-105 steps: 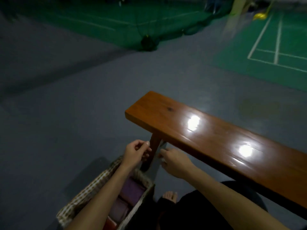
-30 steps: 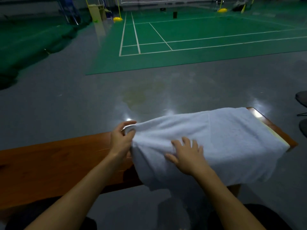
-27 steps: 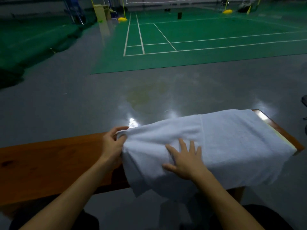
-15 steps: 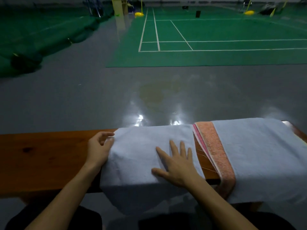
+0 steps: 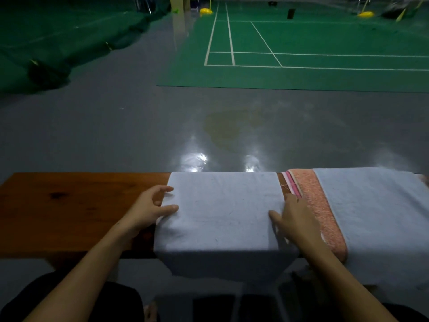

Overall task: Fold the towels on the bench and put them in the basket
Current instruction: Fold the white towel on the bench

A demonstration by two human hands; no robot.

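Note:
A pale blue-white towel (image 5: 222,212) lies across the brown wooden bench (image 5: 69,212), its near edge hanging over the front. My left hand (image 5: 151,209) is at the towel's left edge, thumb resting on the cloth, fingers loosely curved above it. My right hand (image 5: 294,219) lies flat at the towel's right edge, fingers straight. Right of it a second pale towel (image 5: 376,217) with an orange-pink border band (image 5: 320,210) also covers the bench. The basket is out of view.
Beyond the bench stretches a grey glossy floor (image 5: 209,117) with light glare, then a green court with white lines (image 5: 301,54). A dark green net or tarp (image 5: 58,54) lies heaped at the far left. My dark-clothed knees show at the bottom.
The white towel has been slid left off the bordered towel and spread flat. My right hand moved from the towel's middle to its right edge; my left hand stays at the left edge.

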